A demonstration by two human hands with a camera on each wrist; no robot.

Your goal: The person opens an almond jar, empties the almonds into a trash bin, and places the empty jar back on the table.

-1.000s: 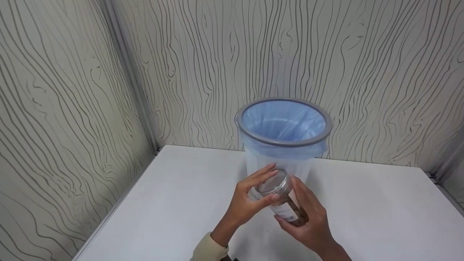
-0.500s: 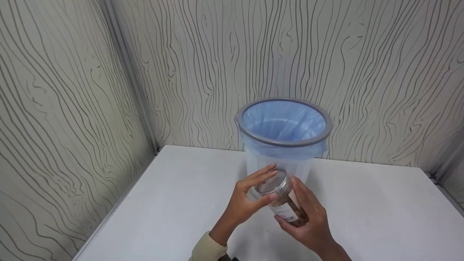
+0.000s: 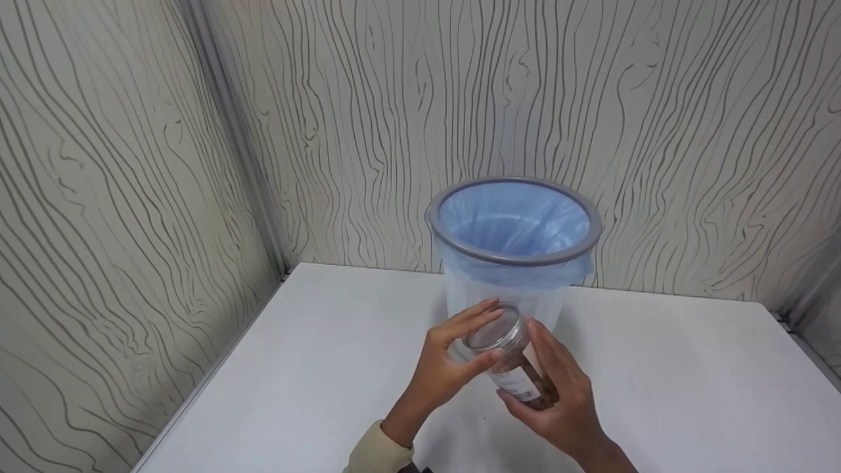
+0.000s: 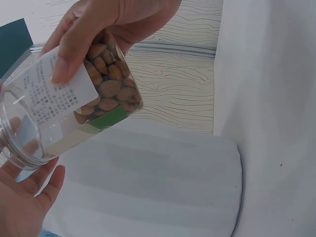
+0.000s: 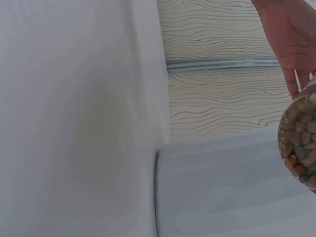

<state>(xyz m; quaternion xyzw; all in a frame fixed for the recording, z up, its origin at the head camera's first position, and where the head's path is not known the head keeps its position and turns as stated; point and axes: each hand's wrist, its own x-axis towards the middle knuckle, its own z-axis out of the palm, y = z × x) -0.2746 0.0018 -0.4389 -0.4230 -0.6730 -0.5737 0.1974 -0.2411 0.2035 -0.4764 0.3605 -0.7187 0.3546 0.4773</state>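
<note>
A clear plastic jar of almonds [image 3: 519,378] is tilted in front of the bin, held up between both hands. Its white printed label [image 4: 52,94] and a green patch show in the left wrist view, with the nuts gathered at the bottom end. My right hand [image 3: 568,401] grips the jar's body, thumb on the label side. My left hand [image 3: 450,358] spans the clear, ringed top end, thumb on the near rim and fingers across the far side. In the right wrist view the jar's round base is at the right edge, with the left hand [image 5: 291,37] above it.
A bin with a grey rim [image 3: 516,261] and a blue liner bag stands just behind the hands on the white table [image 3: 328,341]. Wood-patterned walls [image 3: 368,131] rise at the back and left.
</note>
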